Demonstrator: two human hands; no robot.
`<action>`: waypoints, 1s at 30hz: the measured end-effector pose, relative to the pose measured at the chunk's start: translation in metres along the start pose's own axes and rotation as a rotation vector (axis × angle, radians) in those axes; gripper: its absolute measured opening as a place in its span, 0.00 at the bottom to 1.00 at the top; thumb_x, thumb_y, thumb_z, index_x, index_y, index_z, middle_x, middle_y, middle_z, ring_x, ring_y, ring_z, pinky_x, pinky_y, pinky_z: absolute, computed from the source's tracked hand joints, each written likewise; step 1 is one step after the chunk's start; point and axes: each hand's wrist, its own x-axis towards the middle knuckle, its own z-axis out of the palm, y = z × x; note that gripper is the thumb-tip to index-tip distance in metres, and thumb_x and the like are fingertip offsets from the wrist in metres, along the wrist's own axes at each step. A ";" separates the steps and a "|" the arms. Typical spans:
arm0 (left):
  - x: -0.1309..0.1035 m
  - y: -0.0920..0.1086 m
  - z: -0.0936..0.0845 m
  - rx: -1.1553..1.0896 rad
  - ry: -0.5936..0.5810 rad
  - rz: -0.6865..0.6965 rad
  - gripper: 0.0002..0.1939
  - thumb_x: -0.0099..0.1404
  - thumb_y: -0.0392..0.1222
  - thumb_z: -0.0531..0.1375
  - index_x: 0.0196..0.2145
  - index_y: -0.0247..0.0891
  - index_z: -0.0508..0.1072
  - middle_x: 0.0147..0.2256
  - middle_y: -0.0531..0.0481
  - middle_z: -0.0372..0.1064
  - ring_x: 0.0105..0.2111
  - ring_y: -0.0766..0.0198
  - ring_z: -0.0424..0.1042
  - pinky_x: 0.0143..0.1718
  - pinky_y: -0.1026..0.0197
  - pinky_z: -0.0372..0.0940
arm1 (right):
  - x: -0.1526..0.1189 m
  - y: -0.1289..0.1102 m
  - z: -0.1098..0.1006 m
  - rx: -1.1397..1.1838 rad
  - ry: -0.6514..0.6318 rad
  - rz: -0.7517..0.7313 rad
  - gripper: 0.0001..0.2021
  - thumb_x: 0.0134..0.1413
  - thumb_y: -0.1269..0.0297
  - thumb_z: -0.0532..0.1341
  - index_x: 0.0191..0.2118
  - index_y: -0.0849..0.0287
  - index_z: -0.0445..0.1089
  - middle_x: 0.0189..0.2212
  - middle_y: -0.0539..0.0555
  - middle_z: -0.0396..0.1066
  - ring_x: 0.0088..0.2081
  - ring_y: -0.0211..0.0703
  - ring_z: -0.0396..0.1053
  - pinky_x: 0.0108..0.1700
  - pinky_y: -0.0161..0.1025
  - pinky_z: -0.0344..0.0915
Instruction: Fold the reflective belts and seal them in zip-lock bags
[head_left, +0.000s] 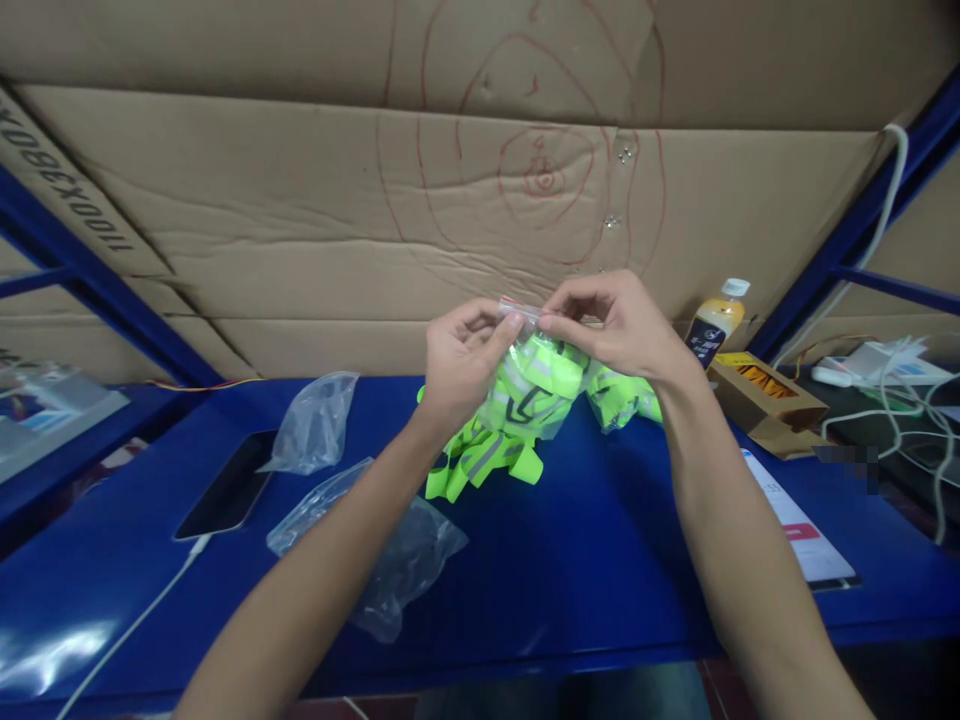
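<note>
Both hands pinch the top edge of a clear zip-lock bag (534, 395), which hangs over the blue table with folded neon-yellow reflective strapping inside. My left hand (466, 355) grips the bag's upper left corner between thumb and fingers. On the other side, my right hand (611, 325) has thumb and forefinger closed on the seal. Loose neon-yellow strips with grey reflective bands (484, 455) lie on the table below and behind the bag. Another bagged neon-yellow bundle (619, 398) rests just right of it, partly hidden by my right hand.
Crumpled clear bags (409, 545) and a dark phone (229, 490) on a cable lie at left. To the right are a drink bottle (716, 325), an open cardboard box (769, 400), a lit phone (806, 530) and tangled white cables (896, 400). Cardboard (300, 200) walls the back.
</note>
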 end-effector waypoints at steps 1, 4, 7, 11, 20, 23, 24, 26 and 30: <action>0.000 0.000 -0.001 0.009 0.002 0.011 0.15 0.64 0.53 0.76 0.36 0.38 0.84 0.35 0.47 0.83 0.36 0.63 0.82 0.41 0.64 0.76 | -0.001 0.001 -0.001 0.019 -0.008 0.022 0.22 0.55 0.42 0.75 0.32 0.59 0.78 0.25 0.50 0.72 0.28 0.37 0.62 0.31 0.38 0.59; 0.000 -0.001 0.000 0.035 0.021 0.042 0.16 0.63 0.53 0.77 0.35 0.37 0.84 0.34 0.47 0.83 0.34 0.64 0.81 0.39 0.65 0.76 | -0.004 0.002 -0.005 0.036 -0.043 0.046 0.20 0.55 0.46 0.77 0.33 0.60 0.78 0.26 0.51 0.73 0.29 0.37 0.64 0.32 0.37 0.61; -0.002 0.001 0.003 0.046 -0.006 0.047 0.16 0.63 0.53 0.77 0.35 0.37 0.83 0.33 0.48 0.82 0.31 0.65 0.81 0.38 0.64 0.76 | -0.005 0.003 -0.006 0.019 -0.064 0.028 0.17 0.58 0.51 0.75 0.31 0.61 0.78 0.24 0.50 0.71 0.28 0.36 0.63 0.30 0.35 0.59; -0.005 0.006 0.008 0.080 -0.028 0.054 0.17 0.63 0.54 0.77 0.34 0.37 0.83 0.31 0.48 0.81 0.30 0.65 0.80 0.36 0.65 0.76 | -0.005 0.003 -0.004 -0.002 -0.128 0.026 0.15 0.59 0.53 0.73 0.32 0.61 0.77 0.22 0.48 0.69 0.26 0.35 0.62 0.29 0.35 0.57; -0.011 0.017 0.011 0.250 0.004 0.156 0.16 0.72 0.52 0.70 0.34 0.36 0.81 0.28 0.49 0.80 0.25 0.67 0.78 0.29 0.68 0.72 | -0.005 0.005 0.002 0.072 -0.136 -0.003 0.14 0.58 0.55 0.73 0.31 0.61 0.77 0.22 0.47 0.68 0.26 0.35 0.61 0.30 0.35 0.57; -0.014 0.014 0.013 0.288 0.063 0.172 0.14 0.72 0.49 0.69 0.34 0.36 0.80 0.29 0.49 0.80 0.27 0.67 0.78 0.30 0.68 0.72 | -0.005 0.004 0.003 0.063 -0.146 0.013 0.17 0.60 0.50 0.72 0.32 0.60 0.76 0.22 0.48 0.70 0.26 0.36 0.63 0.30 0.36 0.59; -0.014 0.012 0.014 0.284 0.074 0.163 0.14 0.72 0.49 0.69 0.34 0.36 0.80 0.30 0.49 0.80 0.28 0.66 0.79 0.31 0.67 0.73 | -0.005 0.004 0.002 0.032 -0.140 0.001 0.17 0.61 0.50 0.71 0.31 0.60 0.76 0.23 0.48 0.70 0.27 0.36 0.63 0.31 0.36 0.59; -0.014 0.010 0.014 0.237 0.043 0.102 0.13 0.72 0.50 0.69 0.38 0.36 0.80 0.34 0.47 0.82 0.34 0.63 0.82 0.36 0.65 0.75 | -0.005 0.004 -0.002 -0.077 -0.088 -0.037 0.15 0.63 0.53 0.69 0.32 0.60 0.76 0.24 0.49 0.71 0.27 0.37 0.64 0.32 0.37 0.58; -0.015 0.001 0.013 0.168 -0.197 -0.079 0.21 0.67 0.47 0.73 0.54 0.41 0.76 0.54 0.43 0.81 0.53 0.56 0.82 0.50 0.59 0.77 | -0.004 0.013 -0.013 -0.338 0.047 -0.057 0.09 0.64 0.61 0.66 0.34 0.60 0.78 0.27 0.51 0.75 0.30 0.40 0.68 0.37 0.39 0.60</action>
